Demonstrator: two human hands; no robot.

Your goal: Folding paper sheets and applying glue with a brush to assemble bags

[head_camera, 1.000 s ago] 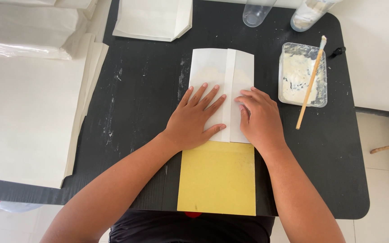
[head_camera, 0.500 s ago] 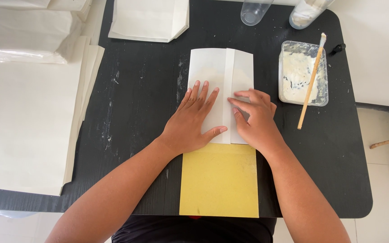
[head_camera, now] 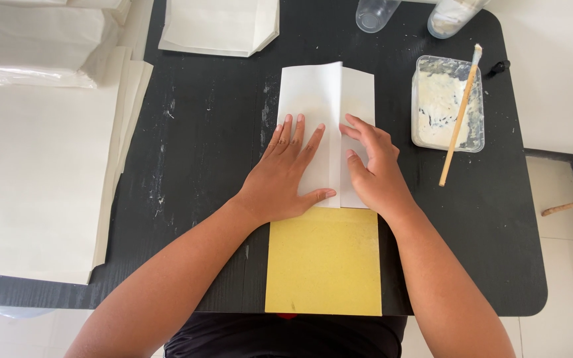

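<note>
A white folded paper (head_camera: pixel 319 93) lies in the middle of the black table (head_camera: pixel 193 146), its two side flaps meeting along a centre seam. My left hand (head_camera: pixel 286 176) lies flat on the left flap, fingers spread. Beside it, my right hand (head_camera: pixel 373 169) presses the right flap, fingertips at the seam. A yellow board (head_camera: pixel 323 262) sticks out from under the paper toward me.
A clear tray of white paste (head_camera: pixel 442 106) with a wooden stick (head_camera: pixel 459 113) across it stands at the right. Two clear cups (head_camera: pixel 376 13) stand at the far edge. Another folded white paper (head_camera: pixel 217 26) lies far left. Stacks of white sheets (head_camera: pixel 34 166) cover the left side.
My right hand has opened from a curled fist and its fingers have slid up and left toward the seam. My left hand stays pressed flat on the paper.
</note>
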